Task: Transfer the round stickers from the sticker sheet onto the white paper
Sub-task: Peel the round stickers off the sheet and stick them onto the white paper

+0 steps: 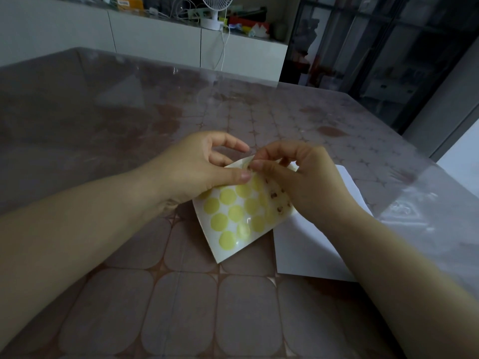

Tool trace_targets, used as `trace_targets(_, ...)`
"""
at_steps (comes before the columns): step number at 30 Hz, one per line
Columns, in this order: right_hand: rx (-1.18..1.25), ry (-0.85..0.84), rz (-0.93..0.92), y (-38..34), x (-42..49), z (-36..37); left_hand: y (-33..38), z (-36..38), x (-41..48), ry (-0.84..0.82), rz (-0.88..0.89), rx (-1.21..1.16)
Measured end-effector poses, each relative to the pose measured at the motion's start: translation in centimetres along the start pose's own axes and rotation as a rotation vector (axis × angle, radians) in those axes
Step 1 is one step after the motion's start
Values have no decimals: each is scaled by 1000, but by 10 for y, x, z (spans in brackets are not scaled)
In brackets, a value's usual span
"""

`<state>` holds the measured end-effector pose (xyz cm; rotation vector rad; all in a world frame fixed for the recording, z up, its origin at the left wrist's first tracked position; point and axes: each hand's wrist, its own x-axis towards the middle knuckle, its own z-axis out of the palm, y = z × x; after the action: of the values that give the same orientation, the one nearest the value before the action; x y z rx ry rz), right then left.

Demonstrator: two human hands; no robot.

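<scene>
A white sticker sheet (234,224) with several round yellow stickers is held tilted above the table, in front of me. My left hand (204,167) pinches its upper left part, thumb on top near the bent top corner. My right hand (298,177) pinches at that bent top corner, thumb and forefinger together; whether a sticker is between them is hidden. The white paper (305,252) lies flat on the table to the right, partly under my right forearm and the sheet.
The table (181,294) has a brown patterned cloth under clear plastic, with its right edge near the paper. Behind stand a white cabinet (155,40) with a small fan (215,11) and cables, and dark glass doors (375,47) at the right.
</scene>
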<state>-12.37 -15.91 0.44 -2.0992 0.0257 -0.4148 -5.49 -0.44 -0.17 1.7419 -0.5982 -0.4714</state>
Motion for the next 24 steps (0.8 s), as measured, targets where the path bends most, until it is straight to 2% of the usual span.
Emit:
trace_targets(5, -16, -24, -29, 2, 0, -1, 1, -2, -1, -5, -21, 24)
trace_targets(11, -95, -33, -45, 1, -1, 0, 1, 2, -1, 63, 23, 136)
trace_targets(18, -58, 85, -25, 5, 5, -7, -1, -2, 1, 30, -34, 99)
trace_targets(21, -169, 72, 61, 8, 7, -27, -4, -5, 4, 47, -22, 126)
trace_targets(24, -318, -49, 261, 18, 3, -71, -6, -9, 8, 118, -2, 118)
